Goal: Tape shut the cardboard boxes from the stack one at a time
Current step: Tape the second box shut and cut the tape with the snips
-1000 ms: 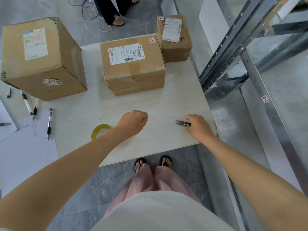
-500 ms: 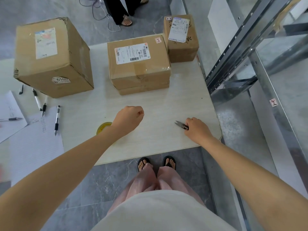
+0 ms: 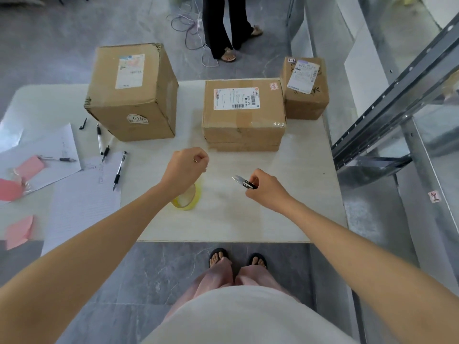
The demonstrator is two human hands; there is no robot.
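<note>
Cardboard boxes [image 3: 243,112] stay stacked at the far middle of the table [image 3: 298,214]. Your right hand [image 3: 267,191] has lifted the snips [image 3: 244,182] off the table and pinches them. Your left hand [image 3: 185,167] has risen, fisted, above the tape roll [image 3: 187,201], which now sits tilted. Your wrist hides part of the roll, and whether you pinch clear tape is hard to make out.

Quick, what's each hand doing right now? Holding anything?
Left hand: fingers curled into a fist; cannot tell if it pinches anything.
Right hand: holding the scissors.
</note>
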